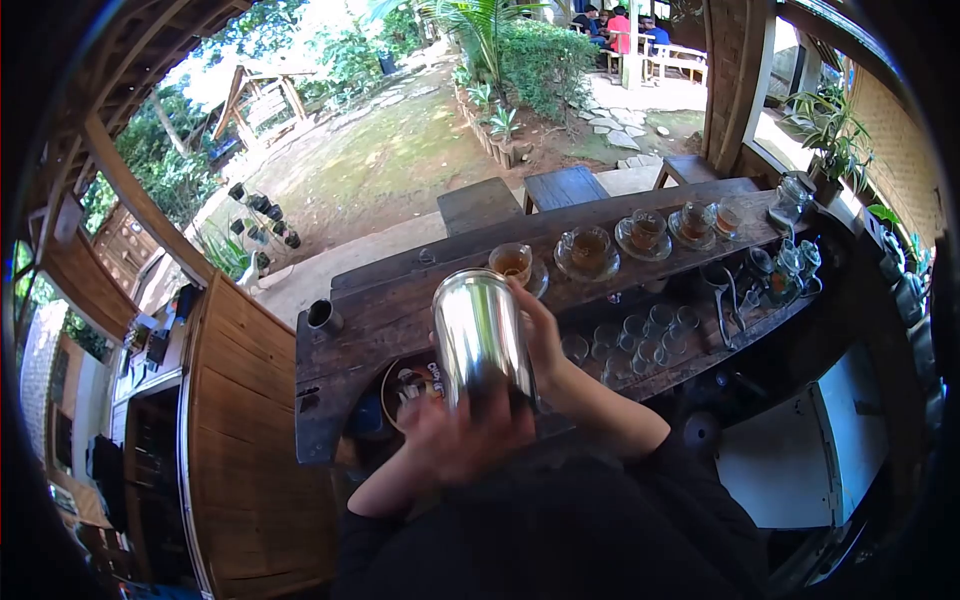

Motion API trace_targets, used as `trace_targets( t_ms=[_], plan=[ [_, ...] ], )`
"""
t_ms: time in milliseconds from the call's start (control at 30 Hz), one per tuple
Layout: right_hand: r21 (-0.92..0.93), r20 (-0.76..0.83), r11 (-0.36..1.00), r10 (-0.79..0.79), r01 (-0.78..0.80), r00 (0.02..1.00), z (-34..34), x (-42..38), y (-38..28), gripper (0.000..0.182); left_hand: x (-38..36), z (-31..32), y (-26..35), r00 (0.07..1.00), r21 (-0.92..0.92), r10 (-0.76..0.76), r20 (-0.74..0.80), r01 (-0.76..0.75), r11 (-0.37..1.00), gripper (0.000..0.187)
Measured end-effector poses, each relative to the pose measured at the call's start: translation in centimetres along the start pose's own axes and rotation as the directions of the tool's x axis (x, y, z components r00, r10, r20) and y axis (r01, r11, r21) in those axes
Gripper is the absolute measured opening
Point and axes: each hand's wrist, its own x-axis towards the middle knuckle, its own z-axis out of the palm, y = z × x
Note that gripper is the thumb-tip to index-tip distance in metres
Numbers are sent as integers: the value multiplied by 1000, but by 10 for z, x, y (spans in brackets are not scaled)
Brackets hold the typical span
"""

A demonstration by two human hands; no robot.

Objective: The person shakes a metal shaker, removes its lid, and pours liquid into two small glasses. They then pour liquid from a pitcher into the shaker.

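A shiny metal canister is held up in front of me, over the near side of the dark wooden counter. My right hand grips its right side, the fingers going round behind it. At the canister's near end, my left hand is smeared by motion, its fingers overlapping the lower part of the metal. A glass cup of brown drink stands just behind the canister. Beneath my left hand, a round tin with small items inside is partly covered.
Several filled cups on glass saucers run along the counter. Upturned clear glasses stand on the lower shelf, near metal tongs. A dark cup sits at the left end, a glass jar at the right. People sit far off.
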Motion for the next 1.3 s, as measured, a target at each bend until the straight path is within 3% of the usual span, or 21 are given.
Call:
trace_targets(
  t_ms=[67,133,200,267,367,400,500,533,567,600,667,767,800,867,933,1000,1067,1133,1167,1233,1300],
  plan=[
    [223,133,964,115,-143,984,-14,7,-4,57,6,36,-9,957,-330,-287,-53,254,909,30],
    [71,90,997,13,-19,996,1,0,-10,58,9,14,-16,959,-142,-168,-229,138,980,36],
    [-18,256,995,-92,100,962,27,-16,-14,64,-7,37,17,751,512,81,-655,362,779,51],
    [-62,428,979,-150,195,891,24,-8,-12,63,-3,40,23,826,461,3,-563,311,831,52],
    [-2,112,998,63,-63,992,-25,19,-6,55,11,31,22,975,234,-146,-167,183,955,53],
    [-6,77,998,55,-55,996,-33,24,-8,57,0,50,7,983,-44,-120,-136,115,992,48],
    [62,201,993,90,-105,975,-8,7,-18,57,-8,37,15,940,180,-150,-308,213,960,48],
    [-163,49,983,-79,86,996,16,-3,-17,69,-2,33,37,870,312,-208,-448,369,875,47],
    [-167,225,976,-97,136,970,22,-5,-14,73,2,32,33,868,309,-204,-452,367,878,47],
    [-164,394,969,-108,185,913,25,-5,-12,77,8,27,28,890,114,-109,-443,176,978,45],
    [-114,245,989,-64,95,967,-2,8,-6,74,14,18,22,879,-284,75,-472,-231,931,41],
    [1,-35,1000,-12,12,999,-71,33,-9,61,13,43,8,972,-480,-184,-145,94,872,33],
    [153,61,986,60,-69,996,-57,24,-19,64,12,44,1,968,-542,-250,-7,206,815,31],
    [-81,-36,996,-44,41,998,-28,11,-26,69,3,49,13,969,-512,-223,-104,140,847,28],
    [-89,257,983,-135,162,957,-9,2,-26,75,-11,71,49,799,-181,-27,-600,-103,978,36],
    [-6,416,993,-107,120,903,-4,3,-24,74,6,45,32,853,-225,-24,-522,-110,968,36],
    [100,218,991,64,-88,974,-37,19,-17,71,24,35,27,922,-368,-130,-363,-13,930,37],
    [177,293,976,75,-131,953,-47,24,-17,68,24,35,11,984,-578,-170,-51,109,808,41],
    [79,252,995,45,-67,967,-37,19,-20,64,18,37,16,984,-575,-169,-59,105,811,41],
    [-119,204,987,-86,112,975,-3,5,-20,63,-9,39,47,890,-373,-23,-456,-167,913,41],
    [-40,474,983,-138,178,870,36,-9,-19,67,6,27,48,758,-261,112,-642,-354,898,41]
  ],
)
